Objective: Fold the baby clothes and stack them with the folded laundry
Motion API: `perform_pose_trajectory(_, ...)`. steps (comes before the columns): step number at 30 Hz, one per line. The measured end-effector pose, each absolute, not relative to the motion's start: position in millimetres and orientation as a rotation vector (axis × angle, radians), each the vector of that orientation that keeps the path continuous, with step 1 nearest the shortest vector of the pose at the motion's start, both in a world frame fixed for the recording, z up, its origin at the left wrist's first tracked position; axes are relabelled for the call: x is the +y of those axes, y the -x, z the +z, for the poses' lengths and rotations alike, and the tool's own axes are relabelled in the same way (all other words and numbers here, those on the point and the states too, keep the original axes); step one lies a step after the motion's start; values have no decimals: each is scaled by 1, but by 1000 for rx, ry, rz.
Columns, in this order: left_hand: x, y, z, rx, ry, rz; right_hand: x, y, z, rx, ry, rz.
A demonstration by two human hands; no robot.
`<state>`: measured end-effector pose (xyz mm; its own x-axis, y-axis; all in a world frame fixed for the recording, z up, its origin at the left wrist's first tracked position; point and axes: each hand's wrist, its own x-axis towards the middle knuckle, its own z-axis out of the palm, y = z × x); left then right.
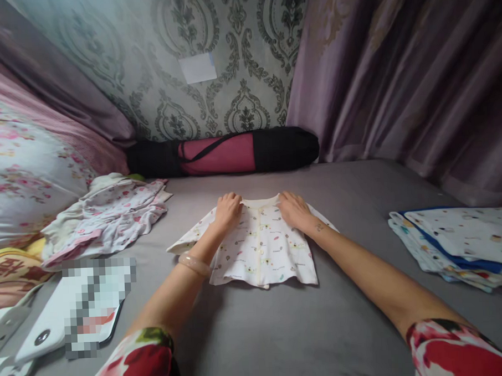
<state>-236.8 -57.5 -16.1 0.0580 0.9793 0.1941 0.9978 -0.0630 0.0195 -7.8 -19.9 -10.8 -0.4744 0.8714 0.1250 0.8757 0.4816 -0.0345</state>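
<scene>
A small white baby shirt (257, 248) with a tiny print and a cream front strip lies spread on the grey bedsheet (257, 337), its collar away from me. At its left shoulder, beside the collar, my left hand (229, 212) is closed on the cloth, with the fingertips partly hidden. My right hand (294, 210) is closed on the opposite shoulder in the same way. Both sleeves reach out sideways past my hands, and the lower hem lies nearest me, a little wavy.
Folded printed clothes (461, 240) are stacked at the right. On the left lie loose baby clothes (111, 216), a floral pillow (25, 170) and a white device (44, 324), partly pixelated. A long black and pink bag (220, 153) rests against the patterned wall, beside purple curtains (367, 83).
</scene>
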Motion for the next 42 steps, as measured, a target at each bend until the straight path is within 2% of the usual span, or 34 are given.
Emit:
perform_pose_trajectory(4, -67, 225, -33, -2009, 2394, -294, -30, 21, -26, -2603, 1567, 99)
perform_pose_trajectory(9, -69, 222, -49, -2172, 2352, -159, -23, 18, -37, -2628, 1643, 243)
perform_pose_trajectory(14, -67, 222, -46, -2222, 2367, -66, -19, 18, -38, -2615, 1665, 296)
perform_pose_trajectory(18, -69, 219, -39, -2256, 2359, -11, -16, 11, -30, -2506, 1558, 506)
perform_pose_trajectory(22, -78, 206, -31, -2272, 2229, -82, -10, -27, -9, -2078, 1512, 641)
perform_pose_trajectory(25, -87, 186, -25, -2235, 2247, -221, -13, -76, 3, -1844, 1654, 683)
perform_pose_trajectory(30, -94, 147, -15, -2038, 2491, -336, -37, -144, 2, -1657, 1977, 971)
perform_pose_trajectory(36, -91, 111, -16, -1863, 2702, -365, -63, -159, -2, -1861, 2053, 1065)
perform_pose_trajectory(42, -88, 98, -26, -1823, 2763, -447, -68, -147, 9, -2190, 2103, 913)
